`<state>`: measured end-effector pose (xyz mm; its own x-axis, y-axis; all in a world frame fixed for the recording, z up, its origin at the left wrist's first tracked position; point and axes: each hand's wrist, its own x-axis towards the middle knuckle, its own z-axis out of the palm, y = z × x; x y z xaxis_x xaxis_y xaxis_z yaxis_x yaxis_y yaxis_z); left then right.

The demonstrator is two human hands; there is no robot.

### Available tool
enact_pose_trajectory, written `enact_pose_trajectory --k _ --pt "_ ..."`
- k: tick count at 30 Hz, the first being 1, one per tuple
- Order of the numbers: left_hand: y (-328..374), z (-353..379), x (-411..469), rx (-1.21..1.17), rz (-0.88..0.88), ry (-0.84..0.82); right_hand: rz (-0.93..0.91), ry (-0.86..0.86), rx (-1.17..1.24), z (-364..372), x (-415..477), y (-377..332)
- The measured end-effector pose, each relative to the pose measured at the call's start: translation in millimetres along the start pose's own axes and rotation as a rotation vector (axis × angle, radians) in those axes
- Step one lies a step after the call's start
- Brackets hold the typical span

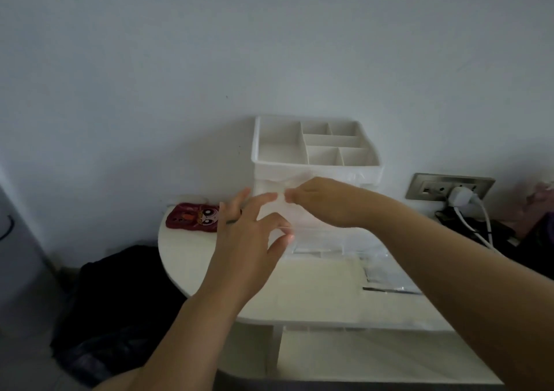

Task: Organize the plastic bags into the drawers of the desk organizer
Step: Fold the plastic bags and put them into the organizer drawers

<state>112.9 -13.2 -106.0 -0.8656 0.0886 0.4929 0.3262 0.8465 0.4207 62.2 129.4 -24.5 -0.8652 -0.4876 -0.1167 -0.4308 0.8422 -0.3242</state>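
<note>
**Head view.** A white organizer (316,170) stands at the back of a white bench (299,294), close against the wall (180,60). Its open top tray is divided into six compartments: one large at the left, five smaller at the right. At the organizer's foot a clear drawer (329,242) is pulled forward; its contents are too blurred to make out.

In front of the organizer's face and above the drawer, both hands hold up one clear bag (277,210).
- The right grip (323,201), a bare hand with fingers curled, pinches the bag at its upper right corner.
- The left grip (248,237) has its fingers spread and nearly straight. The forefinger lies near the bag's upper left and the thumb at its lower edge. Whether this hand clamps the film or only touches it cannot be told.

The bag hangs clear of the bench and is not in the drawer.

Several spare bags (386,273) lie flat on the bench right of centre, just in front of the drawer and partly hidden by the right forearm. A red phone case (192,216) with a cartoon face lies at the bench's left rear, beside the organizer and partly behind the left fingers.

On the wall to the right, a socket plate (425,185) carries a white plug (460,195), and its cable (482,222) runs downward. A black bundle (120,285) sits on the floor left of the bench. A shelf (359,357) shows beneath the bench top.
</note>
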Motion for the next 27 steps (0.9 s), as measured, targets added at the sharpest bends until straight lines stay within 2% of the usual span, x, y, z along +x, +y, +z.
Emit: enact_pose_trajectory --k 2,7,9,12,13,15,18,20,23,27 --pt "-0.4 -1.0 1.7 0.031 0.023 -0.002 0.040 0.027 -0.215 -3.5 -3.2 13.0" --pt "1.7 -8.4 4.7 0.169 0.018 -0.098 0.114 0.161 -0.552 -0.5 -4.7 33.4" --pt "6.9 -14.4 8.0 0.168 0.047 -0.110 0.087 0.229 -0.597 -1.2 -4.7 36.6" --pt "22.2 -24.0 21.5 0.014 0.103 -0.094 0.010 0.272 -0.531 -1.7 -6.3 38.7" --pt "26.6 -25.4 29.1 -0.026 0.099 -0.150 -0.009 0.278 -0.504 -2.5 -7.5 38.5" --pt "35.7 -25.0 50.7 -0.016 0.059 -0.367 -0.001 0.327 -0.448 -9.6 -11.4 42.3" --pt "46.6 -20.3 80.2 0.115 0.057 -0.718 0.042 0.435 -0.403 -25.3 -21.0 58.0" --pt "48.7 -17.5 90.7 0.229 0.071 -0.859 0.024 0.441 -0.435 -33.0 -28.8 69.0" --pt "46.6 -18.7 94.0 0.340 0.053 -0.936 -0.024 0.399 -0.521 -36.4 -34.3 80.2" --pt "46.0 -19.5 93.6 0.450 0.048 -0.882 -0.025 0.470 -0.530 -37.6 -34.4 82.2"
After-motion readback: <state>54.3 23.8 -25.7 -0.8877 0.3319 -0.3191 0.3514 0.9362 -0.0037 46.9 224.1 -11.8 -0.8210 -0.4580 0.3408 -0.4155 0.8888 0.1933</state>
